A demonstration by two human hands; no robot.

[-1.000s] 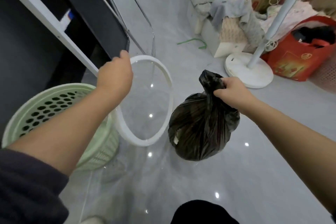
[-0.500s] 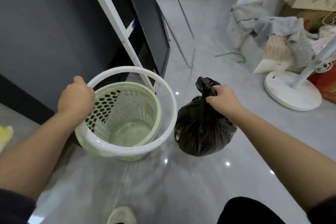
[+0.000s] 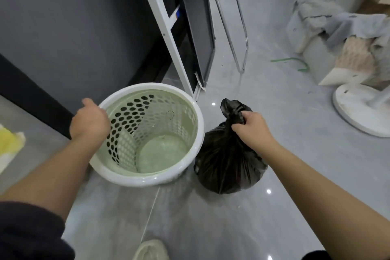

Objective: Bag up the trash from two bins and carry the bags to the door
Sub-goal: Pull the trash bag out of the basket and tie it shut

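**Tied bag in the right hand, bin ring under the left**

Nearest, below both sets of fingers: the toe of a pale shoe (image 3: 150, 250) on the glossy grey tiled floor (image 3: 211, 228), and a dark sleeve (image 3: 27, 232) at the left forearm.

Higher up, left hand (image 3: 89, 121) curled over the left edge of a white plastic ring (image 3: 191, 162), gripping it, fingertips hidden behind the knuckles. Seated under that ring, just right of the left fingers: a pale green perforated plastic bin (image 3: 126, 120), upright, its bare green bottom showing.

Right hand (image 3: 252, 127) clenched tight round the knotted neck of a black plastic trash bag (image 3: 228, 167). Bulging sack hanging straight below those fingers, just beside the bin's right rim. Touching the floor or lifted just clear of it: cannot tell.

Left of the left fingers, a yellow and white object (image 3: 8, 145) cut off at the frame edge.

Beyond the left fingers, a slanted white frame post (image 3: 168, 34). Far right of the right fingers: a round white stand base (image 3: 358, 112), a green cord (image 3: 295, 62) and a heap of grey and beige cloth (image 3: 348, 27).
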